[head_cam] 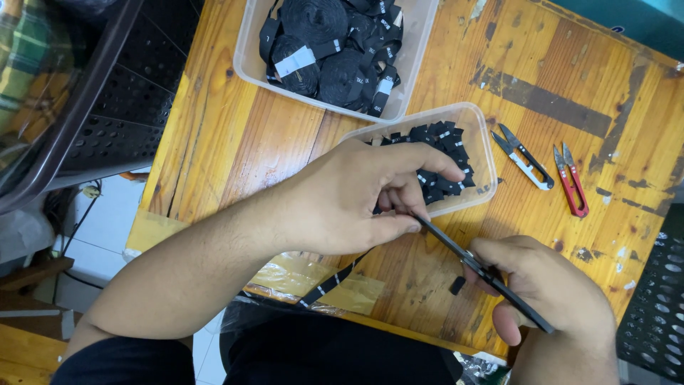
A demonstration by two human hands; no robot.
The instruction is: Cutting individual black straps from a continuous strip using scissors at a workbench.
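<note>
The left hand (pixel 342 199) pinches a black label strip (pixel 438 239) between thumb and fingers above a wooden worktop (pixel 285 135). The right hand (pixel 548 292) has its fingers closed on snips (pixel 499 281) cutting the strip, beside a clear tub of cut labels (pixel 474 142).

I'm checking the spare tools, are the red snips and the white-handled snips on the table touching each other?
Apart. The head view shows the red snips and the white-handled snips lying side by side with a strip of bare wooden table between them.

Hidden and cut-off parts

The upper tub (pixel 249 68) runs off the top edge; the left hand (pixel 342 199) covers the lower tub's (pixel 484 153) near corner; the tape (pixel 335 281) vanishes beneath the wrist.
</note>
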